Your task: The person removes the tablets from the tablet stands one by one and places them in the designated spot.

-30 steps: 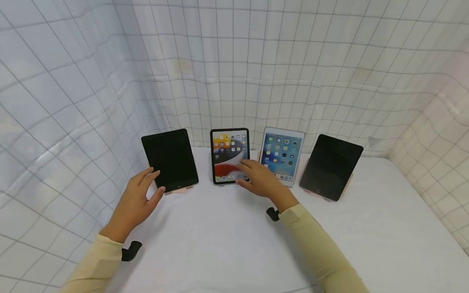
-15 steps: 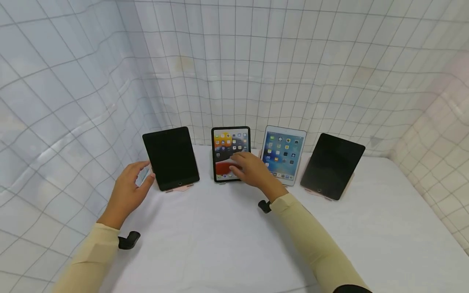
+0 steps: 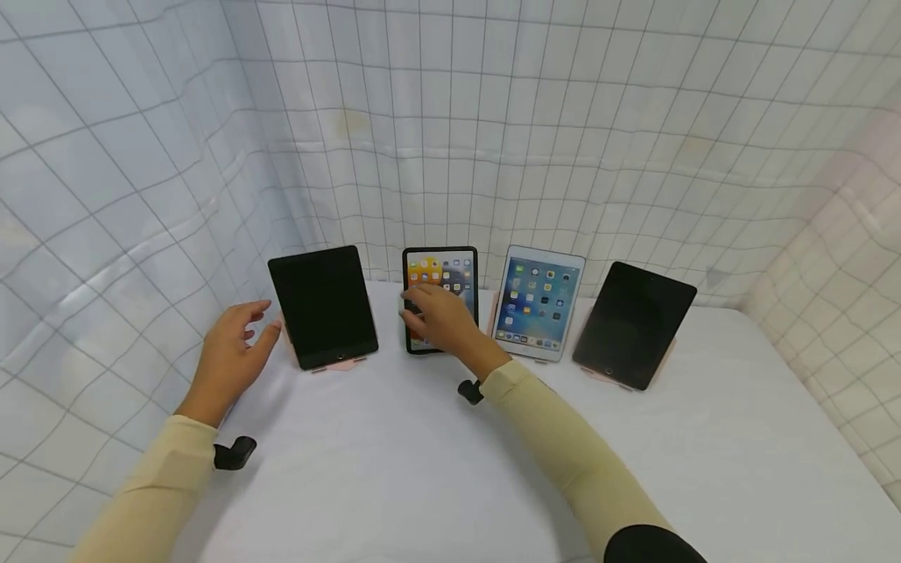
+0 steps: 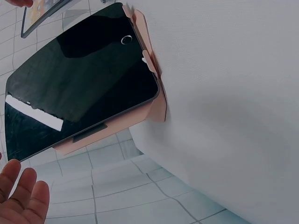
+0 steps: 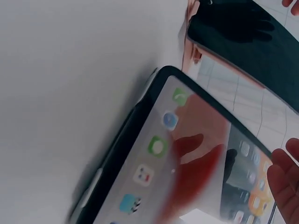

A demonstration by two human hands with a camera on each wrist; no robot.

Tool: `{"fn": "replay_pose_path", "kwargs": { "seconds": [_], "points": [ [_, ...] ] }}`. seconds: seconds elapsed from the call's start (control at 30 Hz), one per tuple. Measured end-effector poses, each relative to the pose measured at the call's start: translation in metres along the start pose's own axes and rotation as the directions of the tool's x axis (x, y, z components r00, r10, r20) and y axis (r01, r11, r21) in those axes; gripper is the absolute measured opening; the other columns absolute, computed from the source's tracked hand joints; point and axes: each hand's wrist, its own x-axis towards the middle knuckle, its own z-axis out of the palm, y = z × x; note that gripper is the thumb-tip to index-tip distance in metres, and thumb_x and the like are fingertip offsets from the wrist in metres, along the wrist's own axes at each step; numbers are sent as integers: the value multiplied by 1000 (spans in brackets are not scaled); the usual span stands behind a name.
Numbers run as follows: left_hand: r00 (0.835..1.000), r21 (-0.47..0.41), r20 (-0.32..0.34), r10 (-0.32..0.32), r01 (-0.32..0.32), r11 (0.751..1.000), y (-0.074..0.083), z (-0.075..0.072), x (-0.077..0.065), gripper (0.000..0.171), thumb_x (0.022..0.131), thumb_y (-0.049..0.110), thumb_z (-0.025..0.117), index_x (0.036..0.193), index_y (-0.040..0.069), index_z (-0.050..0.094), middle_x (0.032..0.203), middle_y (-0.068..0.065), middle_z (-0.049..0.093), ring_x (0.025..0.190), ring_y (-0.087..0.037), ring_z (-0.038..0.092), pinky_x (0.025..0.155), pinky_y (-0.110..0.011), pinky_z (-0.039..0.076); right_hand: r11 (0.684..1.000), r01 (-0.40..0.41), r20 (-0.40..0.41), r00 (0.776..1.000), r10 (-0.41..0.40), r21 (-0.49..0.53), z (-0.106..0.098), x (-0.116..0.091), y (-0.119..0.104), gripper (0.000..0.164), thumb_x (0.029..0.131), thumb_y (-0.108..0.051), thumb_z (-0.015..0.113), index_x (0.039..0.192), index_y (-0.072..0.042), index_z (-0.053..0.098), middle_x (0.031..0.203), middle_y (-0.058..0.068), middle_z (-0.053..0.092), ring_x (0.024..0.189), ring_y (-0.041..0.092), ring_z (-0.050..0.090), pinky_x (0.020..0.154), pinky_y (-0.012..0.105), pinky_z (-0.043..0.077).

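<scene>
Noting positions: your right hand is in front of the black-bezelled tablet, second from left in a row of four propped on the table. Its screen is lit with app icons. Your fingers reach its left edge, relaxed, with nothing visibly grasped; I cannot tell whether a fingertip meets the glass. Your left hand is just beside the left dark tablet, thumb and fingers apart and holding nothing; contact is likewise unclear.

Risks, as judged: a stray fingertip on the lit screen could launch an app or swipe the page. A knock at its upper edge might tip it over, since it leans rather than lies flat. A nudge from your left hand could twist the left dark tablet on its pink stand (visible beneath and behind it).

Surroundings: the white-framed tablet, also lit, stands to the right; a careless sideways withdrawal could clip it. The right dark tablet leans farther off, clear of both hands. Grid-patterned fabric hangs close behind the row, limiting room there. Your right hand hides part of the lit icons from the head view.
</scene>
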Motion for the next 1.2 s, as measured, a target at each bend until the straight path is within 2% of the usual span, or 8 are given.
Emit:
{"fn": "replay_pose_path", "kwargs": {
  "seconds": [0.23,0.33,0.43,0.6,0.7,0.8,1.0,1.2],
  "points": [
    [1000,-11,-10,-14,14,1000,1,3,10,44,100,18,59,137,-5,52,131,-26,54,117,-42,53,89,-59,48,998,-35,20,999,34,52,0,22,-15,34,100,-31,61,126,-10,64,126,4,65,115,17,61,93,28,50],
    [999,-16,-35,-15,15,1000,1,5,12,43,99,18,60,135,-6,54,128,-26,56,114,-40,56,90,-38,54,994,-47,6,999,47,103,1,32,-22,34,100,-30,60,126,-9,64,127,4,65,113,16,62,92,26,50],
    [998,-33,-65,-26,24,999,2,9,14,41,99,17,60,132,-7,55,126,-25,58,111,-39,58,88,-33,54,987,-71,-9,997,73,141,5,39,-23,33,100,-29,61,126,-8,65,125,3,66,109,15,64,89,23,51],
    [985,-90,-80,-152,144,985,0,12,17,44,100,22,56,135,-4,54,129,-22,59,112,-38,60,84,-27,52,965,-130,2,991,133,226,17,51,-23,31,100,-27,61,125,-8,65,122,4,66,109,14,62,90,21,49],
    [972,-129,-72,-225,215,968,-1,13,18,47,101,27,54,138,-2,52,131,-21,59,114,-37,59,76,-14,41,942,-175,0,983,182,285,23,54,-22,30,100,-24,61,124,-7,65,119,5,66,108,16,61,90,20,48],
    [966,-146,-71,-248,236,961,-3,15,20,48,101,28,54,139,-2,52,132,-21,58,115,-38,59,74,-12,40,915,-218,-7,972,234,340,29,58,-21,29,100,-24,61,123,-7,66,117,5,66,106,15,61,88,19,48],
    [955,-167,-94,-281,263,950,-4,22,22,46,102,26,54,139,-1,53,133,-18,59,116,-34,60,81,-16,44,858,-278,-24,947,319,431,36,65,-22,27,100,-24,62,120,-6,65,114,4,68,104,12,62,85,20,49],
    [936,-202,-112,-333,306,930,-4,25,25,48,102,26,51,145,3,48,137,-13,58,121,-31,58,95,-27,49,747,-385,34,898,439,541,43,71,-29,25,100,-26,62,120,-12,64,114,-1,67,106,11,61,87,19,50]
  ]
}}
